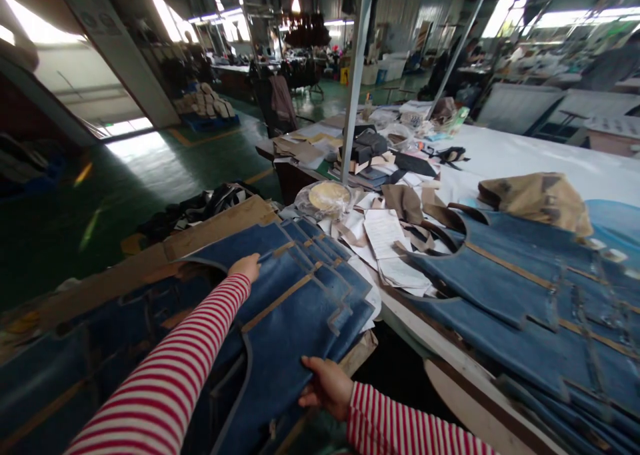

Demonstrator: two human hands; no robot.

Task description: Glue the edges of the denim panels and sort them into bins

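Observation:
A blue leather-like apron (287,308) with tan trim and grey edging lies across a pile of similar pieces in front of me. My left hand (245,267) is closed at its far left side, with the fingertips partly hidden. At the near right edge, my right hand (327,385) grips the apron, thumb on top and other fingers at the edge. To the left, more blue pieces (115,335) lie beneath my striped sleeve. A second stack of blue aprons (500,275) rests on the table to the right.
Written paper sheets (387,235) and brown scraps cover the table's near corner, beside a plastic-wrapped yellow roll (327,196). A metal post (356,82) rises there. Camouflage cloth (540,198) lies beyond the right stack. A cardboard edge (220,228) borders the left pile.

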